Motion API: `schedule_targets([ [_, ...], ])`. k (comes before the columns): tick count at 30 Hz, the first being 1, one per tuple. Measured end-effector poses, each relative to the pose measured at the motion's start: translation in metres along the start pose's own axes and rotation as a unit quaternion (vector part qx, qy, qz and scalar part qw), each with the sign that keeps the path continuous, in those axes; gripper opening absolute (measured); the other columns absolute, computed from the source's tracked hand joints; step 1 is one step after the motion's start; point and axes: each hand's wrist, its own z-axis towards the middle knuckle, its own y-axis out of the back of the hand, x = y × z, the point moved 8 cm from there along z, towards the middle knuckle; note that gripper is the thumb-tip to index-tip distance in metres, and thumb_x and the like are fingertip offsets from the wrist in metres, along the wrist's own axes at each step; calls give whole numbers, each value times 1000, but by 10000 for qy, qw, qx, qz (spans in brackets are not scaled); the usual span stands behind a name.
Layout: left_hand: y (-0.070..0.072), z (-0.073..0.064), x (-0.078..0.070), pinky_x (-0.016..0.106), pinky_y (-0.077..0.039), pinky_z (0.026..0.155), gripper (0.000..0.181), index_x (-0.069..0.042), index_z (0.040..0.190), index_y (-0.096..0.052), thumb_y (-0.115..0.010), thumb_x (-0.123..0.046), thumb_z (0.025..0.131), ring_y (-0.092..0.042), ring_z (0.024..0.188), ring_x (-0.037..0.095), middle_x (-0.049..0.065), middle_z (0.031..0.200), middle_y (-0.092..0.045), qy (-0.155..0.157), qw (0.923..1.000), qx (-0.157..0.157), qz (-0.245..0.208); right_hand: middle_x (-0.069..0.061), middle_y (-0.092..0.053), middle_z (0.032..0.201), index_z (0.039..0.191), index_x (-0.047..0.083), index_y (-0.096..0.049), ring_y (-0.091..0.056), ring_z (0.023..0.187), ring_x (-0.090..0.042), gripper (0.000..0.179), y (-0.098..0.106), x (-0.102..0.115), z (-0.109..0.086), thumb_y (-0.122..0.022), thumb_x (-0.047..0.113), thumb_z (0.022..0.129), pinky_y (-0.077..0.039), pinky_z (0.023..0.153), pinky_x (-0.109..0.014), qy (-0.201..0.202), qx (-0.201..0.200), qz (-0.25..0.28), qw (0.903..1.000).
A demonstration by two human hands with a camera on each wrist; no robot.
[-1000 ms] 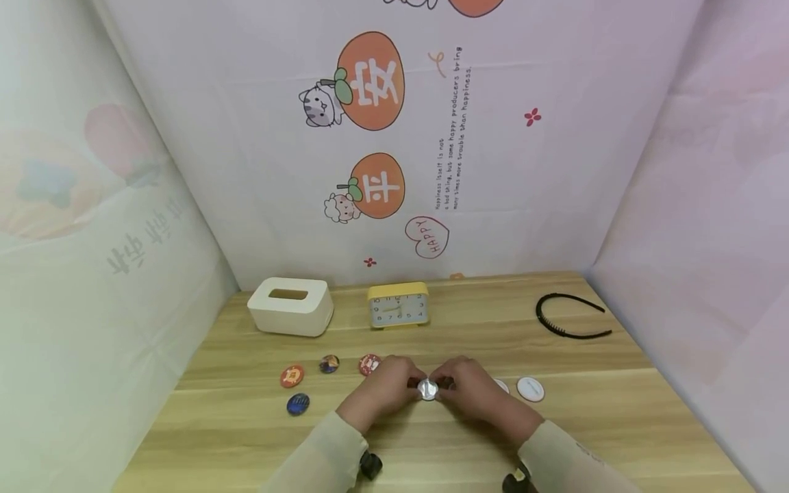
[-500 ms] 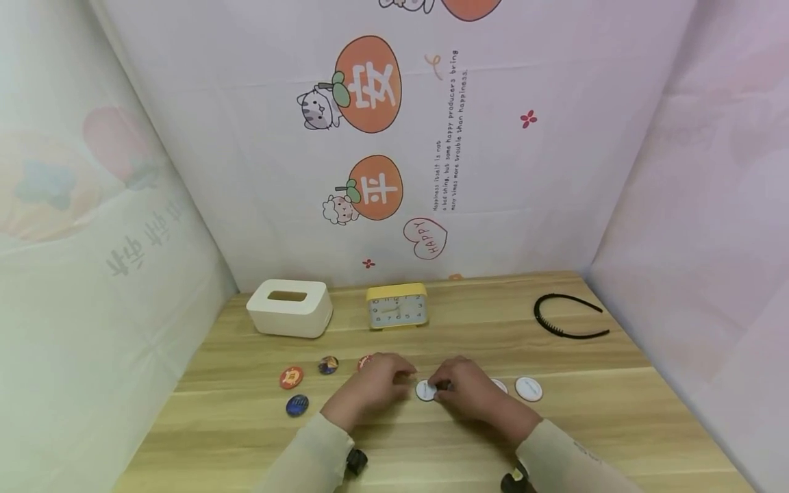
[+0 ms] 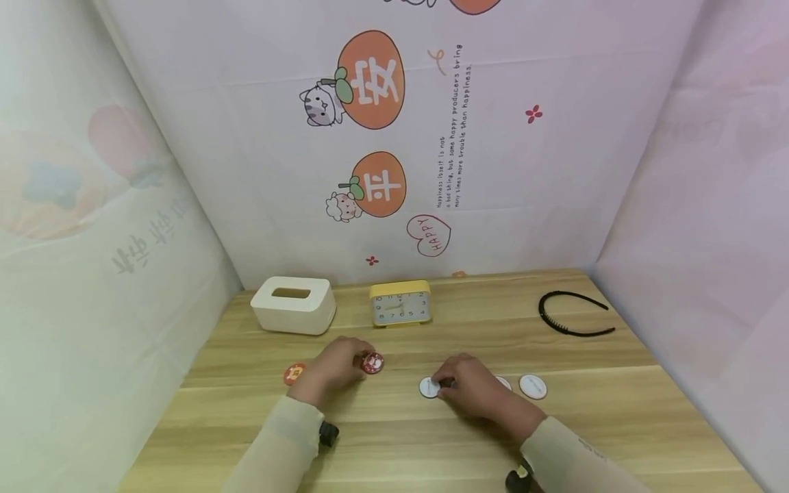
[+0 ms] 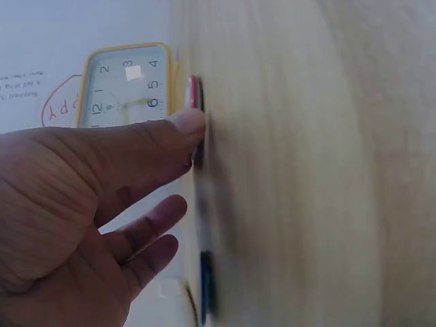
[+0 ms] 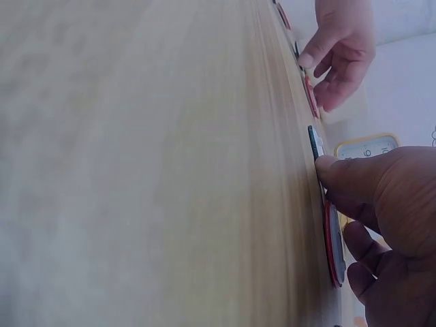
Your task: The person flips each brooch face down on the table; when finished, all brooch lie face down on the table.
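Red badge [image 3: 372,363] sits in front of the yellow clock [image 3: 401,308], toward the person and roughly in line with the clock's left edge. The left hand [image 3: 336,364] pinches its left side, thumb and forefinger closing that grip; whether the badge is lifted off the surface [image 3: 382,438] cannot be told. The right hand [image 3: 473,387] has its grip on a white badge [image 3: 428,387], pinched at the edge, in front of the clock's right edge and nearer the person than the red one. Farther right of the clock, another white badge [image 3: 533,387] lies face up. An orange badge [image 3: 294,372] lies left of the clock, partly behind the left wrist. A white tissue box [image 3: 292,308] stands left of the clock; a black headband [image 3: 557,326] lies well to its right.
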Motion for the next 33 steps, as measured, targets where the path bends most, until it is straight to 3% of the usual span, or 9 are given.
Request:
schedule_targets([
  [8, -10, 2, 5, 48, -57, 105, 31, -14, 119, -83, -87, -4, 90, -69, 112, 21, 3, 119, -78, 94, 9992, 108, -383, 2, -80, 111, 113, 11, -83, -66, 105, -18, 19, 2, -1, 0, -85, 13, 94, -59, 93, -41, -88, 17, -20, 10000],
  [13, -16, -4, -2, 54, -52, 112, 33, -25, 118, -84, -88, -7, 91, -69, 118, 20, -5, 123, -78, 2, 9987, 255, -450, 3, -79, 111, 112, 13, -83, -66, 104, -16, 18, 2, -1, 1, -85, 12, 94, -59, 92, -39, -205, 28, 36, 9998],
  [22, -29, -11, -25, 47, -53, 115, 32, -20, 122, -82, -86, -7, 93, -69, 127, 23, -1, 129, -78, -530, 9973, 432, -262, 0, -79, 114, 113, 11, -82, -68, 112, -23, 20, 4, 3, 2, -85, 11, 93, -58, 101, -49, -94, -69, 54, 9999],
  [27, -28, -11, -27, 48, -54, 113, 31, -20, 119, -82, -87, -8, 91, -69, 125, 23, -2, 127, -78, -484, 9980, 326, -247, -4, -78, 122, 117, 8, -80, -66, 121, -28, 27, 1, 10, 8, -85, 11, 91, -52, 110, -55, 6, -165, 324, 9993],
  [33, -29, -12, -26, 39, -58, 99, 25, -20, 112, -82, -89, -9, 90, -69, 107, 13, -7, 115, -78, -391, 9978, 279, -455, -1, -80, 119, 117, 10, -81, -65, 117, -24, 30, -14, 27, 20, -87, 15, 88, -52, 107, -51, 167, -43, 182, 9997],
])
